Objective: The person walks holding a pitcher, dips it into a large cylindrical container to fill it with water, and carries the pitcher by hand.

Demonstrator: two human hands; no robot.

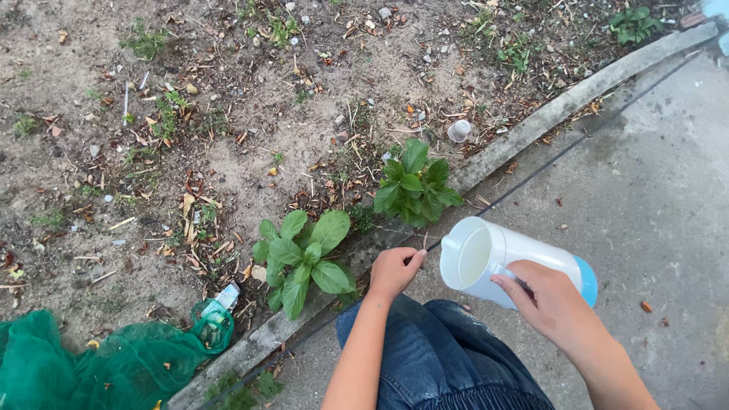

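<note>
1. The right hand [550,304] holds a white jug [493,262] with a blue base. Its fingers are wrapped around the side of the jug.
2. The jug is tipped on its side. Its open mouth points left, toward the plants. It is up in the air over the gray pavement [653,197].
3. The left hand [393,271] is curled in a loose fist. It rests on a knee in blue jeans [440,357]. I cannot tell if it holds anything.
4. Two small green plants [304,254] grow in the dirt [228,91], just past a stone curb [531,129].
5. A thin black hose [562,152] lies along the curb.
6. A green net [106,368] lies bunched up at the bottom left.
</note>
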